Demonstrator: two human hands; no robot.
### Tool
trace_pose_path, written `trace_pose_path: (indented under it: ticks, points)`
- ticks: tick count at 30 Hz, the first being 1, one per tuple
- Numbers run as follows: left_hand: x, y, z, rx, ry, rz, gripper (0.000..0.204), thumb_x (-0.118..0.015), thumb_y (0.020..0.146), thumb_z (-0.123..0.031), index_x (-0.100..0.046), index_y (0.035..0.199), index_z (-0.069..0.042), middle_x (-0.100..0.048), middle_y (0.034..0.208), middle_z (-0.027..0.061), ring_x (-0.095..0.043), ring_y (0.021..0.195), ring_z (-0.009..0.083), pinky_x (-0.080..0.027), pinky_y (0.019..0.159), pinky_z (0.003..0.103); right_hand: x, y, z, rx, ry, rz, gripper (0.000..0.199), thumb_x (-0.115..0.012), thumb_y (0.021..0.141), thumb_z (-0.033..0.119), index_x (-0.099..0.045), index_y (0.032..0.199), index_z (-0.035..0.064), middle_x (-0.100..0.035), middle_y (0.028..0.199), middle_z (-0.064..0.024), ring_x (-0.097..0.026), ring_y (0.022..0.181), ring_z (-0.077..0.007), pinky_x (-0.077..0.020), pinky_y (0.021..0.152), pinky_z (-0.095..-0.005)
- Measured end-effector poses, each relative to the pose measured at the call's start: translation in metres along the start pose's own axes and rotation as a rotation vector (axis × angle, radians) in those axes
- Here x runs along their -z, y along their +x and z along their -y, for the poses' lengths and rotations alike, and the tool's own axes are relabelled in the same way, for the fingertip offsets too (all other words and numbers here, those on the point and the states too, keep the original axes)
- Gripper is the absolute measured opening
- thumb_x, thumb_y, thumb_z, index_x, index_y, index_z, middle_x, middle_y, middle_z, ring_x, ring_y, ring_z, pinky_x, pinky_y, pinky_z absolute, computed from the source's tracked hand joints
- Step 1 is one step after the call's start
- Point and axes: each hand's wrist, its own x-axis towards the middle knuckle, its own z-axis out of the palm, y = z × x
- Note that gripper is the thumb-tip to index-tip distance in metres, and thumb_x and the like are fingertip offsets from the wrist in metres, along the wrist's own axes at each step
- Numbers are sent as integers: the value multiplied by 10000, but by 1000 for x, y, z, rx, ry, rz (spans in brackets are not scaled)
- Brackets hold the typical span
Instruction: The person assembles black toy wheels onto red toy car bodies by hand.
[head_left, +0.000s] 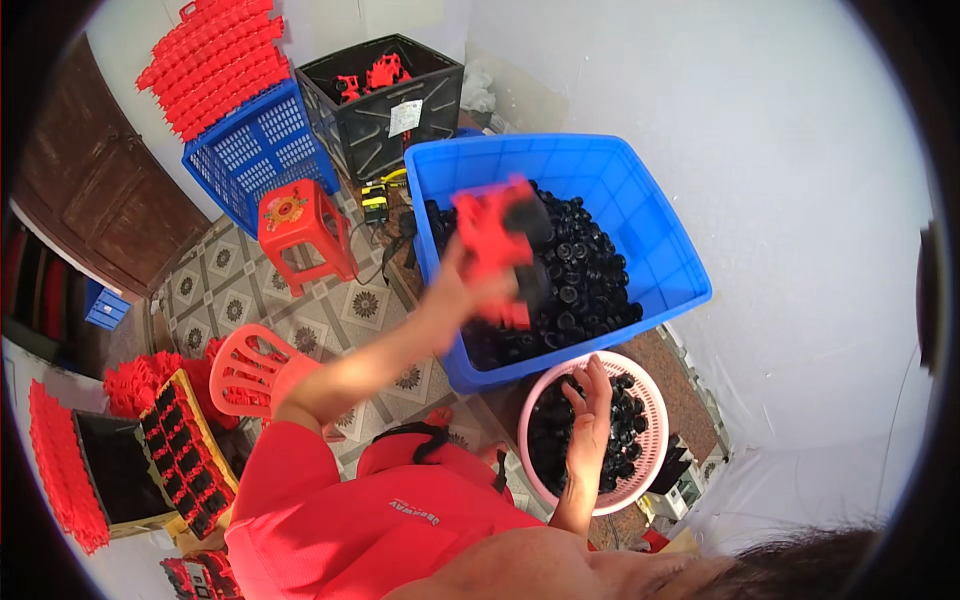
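My left hand [468, 280] is closed round a red toy vehicle [492, 232] with black wheels, both smeared by motion. They are above the left part of a large blue bin [660, 240], which holds a heap of small black toy wheels [585, 255]. Closer to me, a round pink basket [655, 420] contains more black wheels [625, 430]. Over that basket hovers my right hand [590, 410], its fingers stretched out and no object visible in it.
Behind the bin, a black crate [440, 115] contains red toy vehicles. Left of it are a blue crate [235, 150] under stacked red parts [215, 70], a red stool [300, 220] and a red chair [245, 370]. Boxes of red and black parts [185, 455] stand lower left.
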Motion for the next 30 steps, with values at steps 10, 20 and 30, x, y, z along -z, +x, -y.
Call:
trace_pose_path:
  ticks: [10,20,30]
  points:
    - [112,246,-120,-464,-181,-219,711,-599,950,-265,-165,1498,-130,-212,1524,216,-449,1262,469,-445,979,642,-16,-114,-29,-462,-230,-330,294,-649,931,124,-628,1197,3,-675,1015,-57,-612,922,-122,-486,844,-263]
    - [-59,-87,125,672,-36,902,406,-555,917,-52,-448,1307,-24,-627,817,153,-641,681,248,-526,630,337,-1,-252,-59,-507,-319,-1151,233,-594,964,159,-650,1098,-23,-690,896,-61,-636,791,-123,-506,730,-265]
    - [-89,-324,254,1437,592,1565,405,-591,928,-19,-456,1308,-47,-643,1020,80,-616,969,158,-477,905,297,75,-671,-225,-1247,-671,-1907,392,-721,790,162,-609,1132,7,-686,933,-145,-669,863,-282,-522,748,-351]
